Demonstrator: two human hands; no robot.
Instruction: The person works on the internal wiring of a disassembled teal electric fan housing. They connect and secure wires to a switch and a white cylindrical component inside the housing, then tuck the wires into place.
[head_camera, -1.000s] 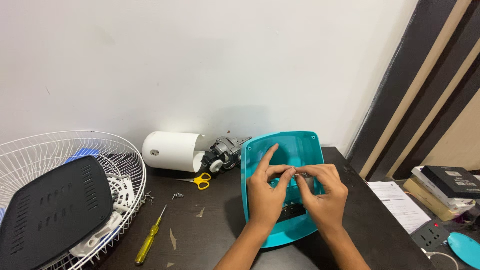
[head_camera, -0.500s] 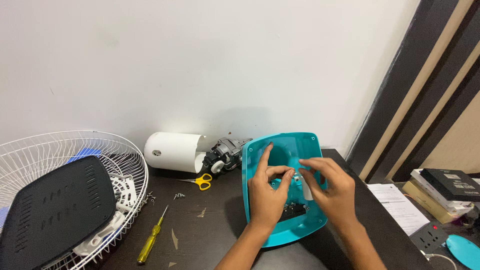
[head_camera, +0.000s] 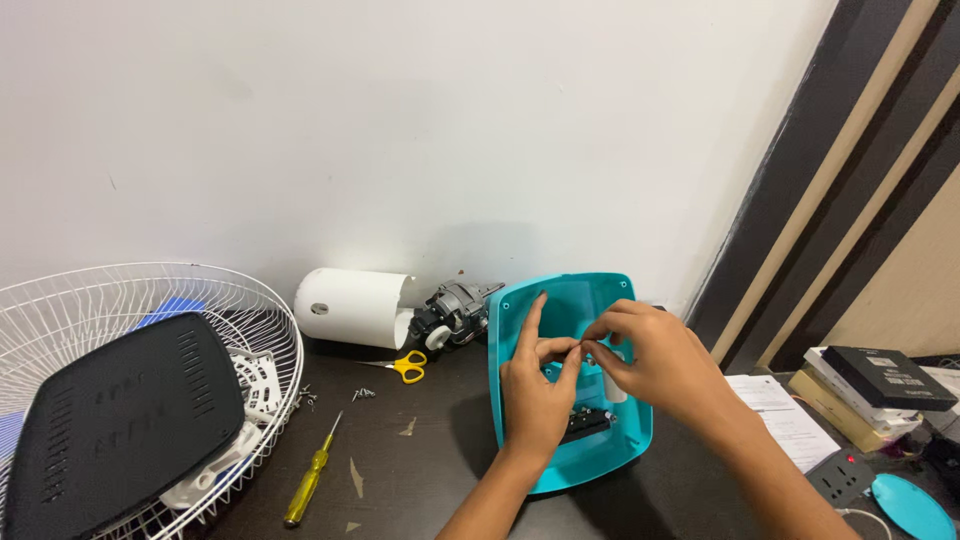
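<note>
Both forearms reach up from below. The left hand (head_camera: 537, 385) and right hand (head_camera: 655, 362) meet fingertip to fingertip, pinching something too small to identify over the teal housing (head_camera: 560, 310) on the dark table (head_camera: 420, 480). Beyond, a white wall (head_camera: 400, 130).

Teal housing (head_camera: 560, 300) smooth glossy plastic; desk (head_camera: 420, 470) dark matt; fan guard (head_camera: 150, 290) white wire

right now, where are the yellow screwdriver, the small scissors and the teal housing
yellow screwdriver (head_camera: 308, 488), head view, on its yellow handle
yellow-handled scissors (head_camera: 408, 366), head view, on the finger loops
teal housing (head_camera: 560, 298), head view, on the bare upper inside wall
</note>
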